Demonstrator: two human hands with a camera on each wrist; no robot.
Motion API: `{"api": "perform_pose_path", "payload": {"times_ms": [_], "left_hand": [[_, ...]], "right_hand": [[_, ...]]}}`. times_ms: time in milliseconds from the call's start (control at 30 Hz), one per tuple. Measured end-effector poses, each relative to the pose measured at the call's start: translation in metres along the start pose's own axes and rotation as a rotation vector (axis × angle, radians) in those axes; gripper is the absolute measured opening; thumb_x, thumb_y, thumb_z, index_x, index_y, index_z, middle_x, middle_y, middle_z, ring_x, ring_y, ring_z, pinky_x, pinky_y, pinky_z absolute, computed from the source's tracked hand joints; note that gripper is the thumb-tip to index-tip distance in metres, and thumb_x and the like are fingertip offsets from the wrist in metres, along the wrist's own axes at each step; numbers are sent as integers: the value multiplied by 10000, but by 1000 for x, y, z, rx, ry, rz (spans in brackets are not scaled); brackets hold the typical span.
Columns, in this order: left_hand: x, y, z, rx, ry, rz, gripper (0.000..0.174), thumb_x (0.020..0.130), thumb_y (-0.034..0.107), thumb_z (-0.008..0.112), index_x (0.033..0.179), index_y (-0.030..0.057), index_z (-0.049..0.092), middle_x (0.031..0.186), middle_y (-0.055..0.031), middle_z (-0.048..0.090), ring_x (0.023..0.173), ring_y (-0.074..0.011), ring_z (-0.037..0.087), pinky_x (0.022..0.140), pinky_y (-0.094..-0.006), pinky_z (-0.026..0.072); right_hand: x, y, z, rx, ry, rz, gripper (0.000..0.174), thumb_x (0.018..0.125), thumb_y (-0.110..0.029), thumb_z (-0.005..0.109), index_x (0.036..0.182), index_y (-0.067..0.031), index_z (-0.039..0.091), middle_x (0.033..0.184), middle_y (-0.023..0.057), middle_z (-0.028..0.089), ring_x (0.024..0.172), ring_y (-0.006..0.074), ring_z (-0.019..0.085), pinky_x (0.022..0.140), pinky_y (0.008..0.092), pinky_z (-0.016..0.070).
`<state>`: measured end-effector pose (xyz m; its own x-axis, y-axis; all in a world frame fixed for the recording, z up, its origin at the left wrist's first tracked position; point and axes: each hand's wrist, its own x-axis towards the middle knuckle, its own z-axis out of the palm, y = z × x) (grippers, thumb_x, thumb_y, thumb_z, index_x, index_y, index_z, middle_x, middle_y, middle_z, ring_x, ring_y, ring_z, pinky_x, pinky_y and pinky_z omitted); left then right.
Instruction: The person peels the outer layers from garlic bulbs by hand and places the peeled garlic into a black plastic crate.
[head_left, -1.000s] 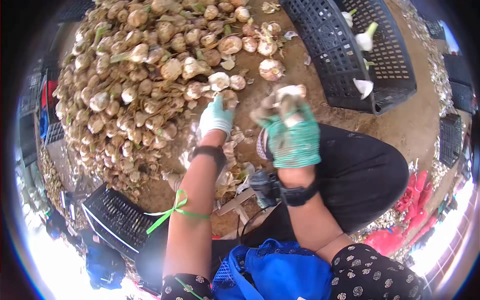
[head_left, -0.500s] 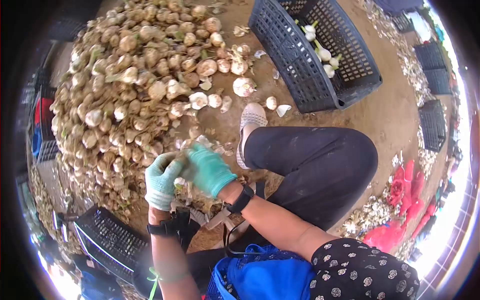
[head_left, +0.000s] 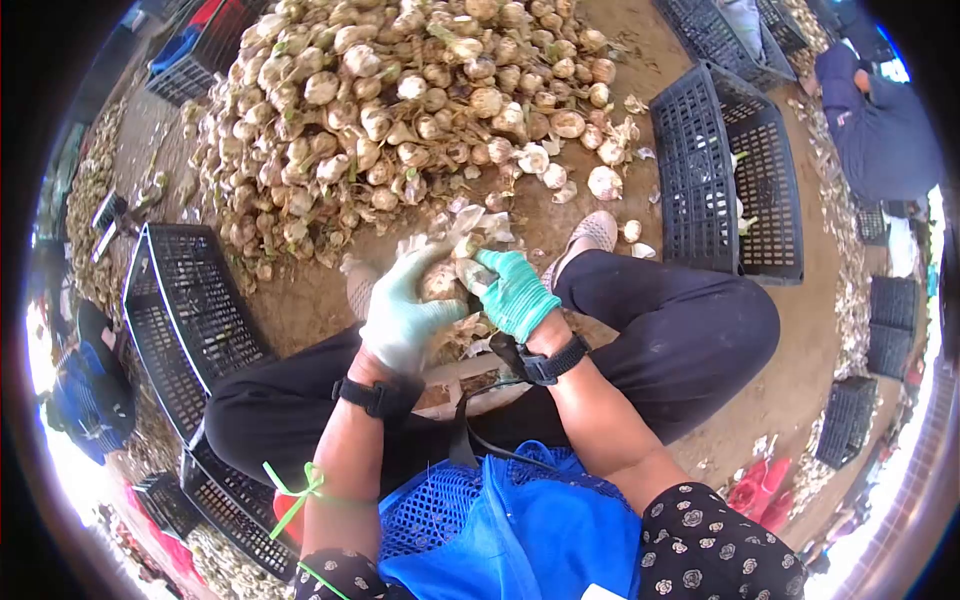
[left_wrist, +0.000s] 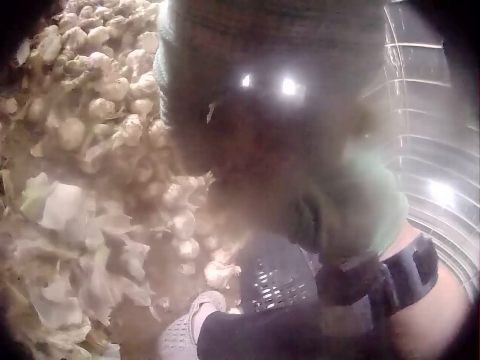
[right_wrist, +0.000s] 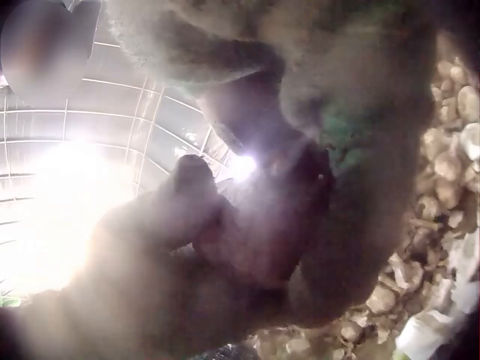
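Note:
A garlic bulb (head_left: 440,282) sits between both gloved hands, above the gap between the legs. My left hand (head_left: 402,308), in a pale glove, grips it from the left with the thumb across its near side. From the right, my right hand (head_left: 514,292), in a green glove, pinches at the bulb's upper right. The right wrist view has the bulb (right_wrist: 259,232) dark and blurred among the fingers. Glove and glare fill much of the left wrist view. Beyond the hands rises a large heap of unpeeled garlic (head_left: 400,110).
A black plastic crate (head_left: 692,170) with some white garlic in it stands at right. More black crates (head_left: 200,300) are at left. Loose garlic skins (left_wrist: 60,255) lie on the ground before the feet. A person in dark clothes (head_left: 880,130) is at far right.
My left hand has come back from the heap and my right hand from beside the crate. They met low at left, then rose to the middle around the bulb. The head view has turned.

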<state>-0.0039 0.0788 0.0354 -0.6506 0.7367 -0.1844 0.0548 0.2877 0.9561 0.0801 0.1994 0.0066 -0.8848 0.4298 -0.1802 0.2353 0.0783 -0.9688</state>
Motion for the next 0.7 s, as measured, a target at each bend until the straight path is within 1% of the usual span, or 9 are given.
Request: {"api": "perform_pose_path", "payload": {"times_ms": [100,167,267,367,400,500,567,633,700], "left_hand": [[-10,10,-6,-498,-30,-279,618,533,79,688,1113,-13,493,1036,-101,536,961,-171,505,844,-269,391],[-12,-4,-10,-468,-49,-199,588,602,121,663,1139,-12,465,1064,-118,521,945,-181,519,835,-281,407],[-15,-12,-10,-1104,-6,-279,568,715,248,618,1185,23,392,1084,-115,507,924,-223,533,793,-332,446],[-20,-26,-4,-580,133,-97,574,729,340,613,1176,55,391,1073,-91,508,937,-212,518,751,-335,457],[-18,-22,7,-961,213,-176,597,730,415,603,1175,82,383,1064,-69,507,913,-191,518,680,-310,466],[-24,-14,3,-906,201,-33,544,754,271,608,1184,41,366,1094,-53,489,914,-171,521,619,-245,464],[-28,-7,-11,-1044,157,-194,518,777,454,529,1110,62,470,933,-59,564,720,-139,531,538,-229,416],[-27,-25,-25,-1160,27,-289,515,799,483,474,1088,56,488,874,-58,583,714,-152,554,590,-261,452],[-23,-11,-21,-1148,152,-309,514,799,463,491,1102,47,477,909,-61,576,773,-161,554,650,-277,458]], "right_hand": [[-2,-7,6,-334,-7,-85,173,765,-123,525,843,27,564,760,216,565,723,354,541,648,359,432],[-6,-16,11,-443,105,20,185,746,-110,530,867,26,562,791,227,562,767,370,538,668,382,437],[-11,-14,23,-460,227,-125,201,734,-93,539,888,36,556,814,227,563,790,371,542,696,391,438],[-8,-6,27,-519,371,-383,201,736,-82,538,891,45,553,814,221,570,783,376,543,703,371,444],[-8,-5,26,-419,366,-320,195,744,-82,527,889,46,553,809,224,569,777,377,544,696,369,444],[-9,-15,29,-236,290,-162,188,755,-76,505,886,52,552,778,200,578,728,320,567,662,338,448],[-12,-19,31,127,187,-23,191,758,-88,526,880,57,551,771,164,592,685,241,566,632,312,446],[-18,-16,35,185,134,84,195,761,-99,553,883,54,559,778,132,597,670,169,544,625,285,440],[-23,-15,39,197,101,-24,185,763,-87,558,883,53,568,788,139,600,676,164,547,625,286,439]]}}
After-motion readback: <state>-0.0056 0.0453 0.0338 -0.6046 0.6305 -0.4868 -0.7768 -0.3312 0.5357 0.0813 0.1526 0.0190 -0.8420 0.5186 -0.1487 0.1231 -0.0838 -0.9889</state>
